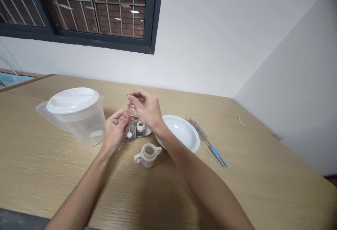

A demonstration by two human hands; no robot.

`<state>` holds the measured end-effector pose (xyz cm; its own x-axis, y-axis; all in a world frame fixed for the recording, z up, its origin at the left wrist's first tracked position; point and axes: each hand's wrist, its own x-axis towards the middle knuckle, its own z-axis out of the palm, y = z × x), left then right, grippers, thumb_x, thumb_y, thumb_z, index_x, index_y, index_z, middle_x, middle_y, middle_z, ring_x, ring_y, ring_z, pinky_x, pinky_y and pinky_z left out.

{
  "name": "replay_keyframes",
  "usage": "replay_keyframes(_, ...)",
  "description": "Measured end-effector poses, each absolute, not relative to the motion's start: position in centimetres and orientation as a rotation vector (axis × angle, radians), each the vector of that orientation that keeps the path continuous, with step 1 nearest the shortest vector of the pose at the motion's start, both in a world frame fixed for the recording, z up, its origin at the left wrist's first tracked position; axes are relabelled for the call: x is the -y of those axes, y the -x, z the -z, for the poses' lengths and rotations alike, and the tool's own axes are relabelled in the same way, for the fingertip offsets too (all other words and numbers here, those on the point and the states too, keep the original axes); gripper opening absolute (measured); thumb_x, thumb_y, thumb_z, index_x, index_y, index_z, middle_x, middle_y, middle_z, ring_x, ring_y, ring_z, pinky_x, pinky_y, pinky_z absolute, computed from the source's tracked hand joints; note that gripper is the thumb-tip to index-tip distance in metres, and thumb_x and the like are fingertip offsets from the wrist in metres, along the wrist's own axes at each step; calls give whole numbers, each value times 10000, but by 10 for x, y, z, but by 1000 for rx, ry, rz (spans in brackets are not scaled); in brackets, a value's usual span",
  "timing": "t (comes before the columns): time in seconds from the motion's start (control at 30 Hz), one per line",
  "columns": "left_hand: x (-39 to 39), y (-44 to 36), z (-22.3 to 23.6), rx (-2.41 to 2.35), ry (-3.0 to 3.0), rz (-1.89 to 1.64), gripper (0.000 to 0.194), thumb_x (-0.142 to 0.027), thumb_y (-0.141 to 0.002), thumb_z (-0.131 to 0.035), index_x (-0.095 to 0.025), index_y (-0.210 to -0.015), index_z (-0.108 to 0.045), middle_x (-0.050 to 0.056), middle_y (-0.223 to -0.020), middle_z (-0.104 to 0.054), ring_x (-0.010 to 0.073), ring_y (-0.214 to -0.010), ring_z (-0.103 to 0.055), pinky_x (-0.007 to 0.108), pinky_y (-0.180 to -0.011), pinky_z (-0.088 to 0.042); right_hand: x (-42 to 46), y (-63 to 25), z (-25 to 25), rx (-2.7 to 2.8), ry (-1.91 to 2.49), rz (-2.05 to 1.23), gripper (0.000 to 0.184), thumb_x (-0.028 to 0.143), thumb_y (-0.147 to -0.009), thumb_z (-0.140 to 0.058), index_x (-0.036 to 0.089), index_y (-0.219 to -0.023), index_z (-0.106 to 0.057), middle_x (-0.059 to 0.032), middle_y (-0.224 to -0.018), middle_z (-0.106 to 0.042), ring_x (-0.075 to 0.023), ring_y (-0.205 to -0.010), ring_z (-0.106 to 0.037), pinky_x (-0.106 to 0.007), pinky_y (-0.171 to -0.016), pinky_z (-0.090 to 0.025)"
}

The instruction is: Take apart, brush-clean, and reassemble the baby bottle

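Left hand (115, 129): thumb and fingers closed on a clear plastic disc (130, 112), held above the metal tray's left end.
Right hand (147, 107): thumb and fingertips pinched together on a thin stem (131, 105), just above the disc.
Tube (129, 127): hangs below the disc, a white ball (129, 135) at its lower end.
Metal tray (143, 133): lies beyond the cup, bearing a white ring (140, 126).
Two-handled cup (147, 157): upright on the table (118, 191), nearer the person.
Lidded jug (81, 124): left of the hands.
White bowl (184, 131): partly behind the right forearm.
Brush (218, 155): beside the bowl, blue handle toward the person.
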<state>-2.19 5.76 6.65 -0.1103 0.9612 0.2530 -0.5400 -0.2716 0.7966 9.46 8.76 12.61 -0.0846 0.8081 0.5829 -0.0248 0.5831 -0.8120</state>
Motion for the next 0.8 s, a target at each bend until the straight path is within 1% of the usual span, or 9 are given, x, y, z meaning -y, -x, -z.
replay_keyframes(0.13, -58, 23, -68, -647, -913, -1633, 351, -329, -764, -847, -180, -1071, -768, 49, -874, -792, 85, -649, -698, 132, -561, -538, -84, -92, -120, 1540, 735, -791, 47, 234, -890, -648, 196, -895, -676, 6, -858, -718, -104, -734, -706, -217, -671, -581)
replay_keyframes(0.23, -58, 24, -68, -652, -905, -1615, 390, -352, -753, -852, -180, -1091, -761, 66, -933, -792, 93, -651, -702, 149, -569, -549, -85, -92, -119, 1535, 739, -784, 47, 231, -894, -647, 194, -897, -674, -2, -864, -723, -106, -734, -705, -221, -679, -579)
replay_keyframes(0.33, -58, 23, -69, -628, -891, -1603, 408, -351, -740, -865, -172, -1091, -757, 77, -987, -790, 77, -650, -696, 149, -620, -561, -86, -92, -119, 1538, 734, -777, 43, 225, -892, -651, 190, -897, -675, -10, -885, -725, -106, -740, -705, -221, -690, -573)
replay_keyframes(0.47, -57, 22, -71, -610, -888, -1595, 379, -343, -754, -854, -176, -1081, -761, 73, -994, -790, 72, -666, -686, 148, -645, -563, -86, -92, -119, 1534, 736, -783, 41, 228, -894, -645, 197, -896, -673, -9, -885, -722, -111, -741, -706, -219, -658, -575)
replay_keyframes(0.67, -57, 21, -72, -546, -901, -1576, 345, -314, -778, -837, -166, -1081, -765, 73, -1018, -781, 58, -663, -641, 130, -618, -539, -86, -89, -123, 1506, 737, -758, 60, 249, -906, -627, 205, -904, -667, -1, -878, -709, -104, -721, -695, -217, -638, -568)
replay_keyframes(0.8, -58, 20, -70, -574, -891, -1573, 337, -318, -765, -845, -161, -1053, -769, 55, -912, -773, 71, -651, -644, 149, -631, -555, -90, -89, -131, 1520, 720, -696, 65, 254, -916, -621, 204, -901, -660, 6, -883, -715, -98, -724, -693, -218, -668, -560)
